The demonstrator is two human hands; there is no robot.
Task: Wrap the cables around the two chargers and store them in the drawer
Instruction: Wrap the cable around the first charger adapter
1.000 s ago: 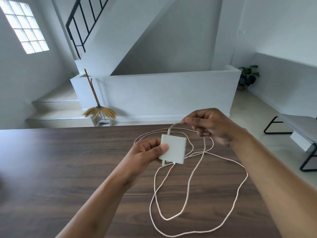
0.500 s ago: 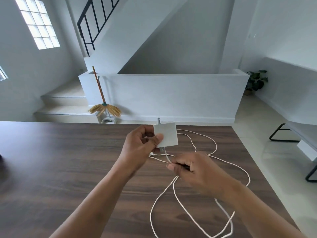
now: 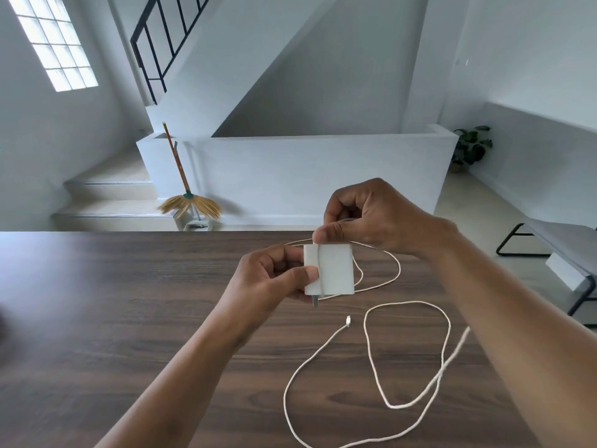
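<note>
A square white charger (image 3: pixel 334 270) is held above the dark wooden table (image 3: pixel 129 302). My left hand (image 3: pixel 274 279) grips its left edge, the thumb pressing one turn of cable against its face. My right hand (image 3: pixel 365 218) pinches the white cable at the charger's top edge. The rest of the white cable (image 3: pixel 442 360) lies in loose loops on the table to the right, its free connector end (image 3: pixel 348 320) just below the charger. Only this one charger is in view, and no drawer shows.
The table's far edge runs just behind my hands. Beyond it are a staircase, a low white wall, a broom (image 3: pixel 187 202) and a potted plant (image 3: pixel 470 147). A black-legged bench (image 3: pixel 562 244) stands off the table's right side.
My right hand rose from below the charger to its top edge, carrying the cable up across its face. The charger turned and sank slightly; the loose loops shifted right.
</note>
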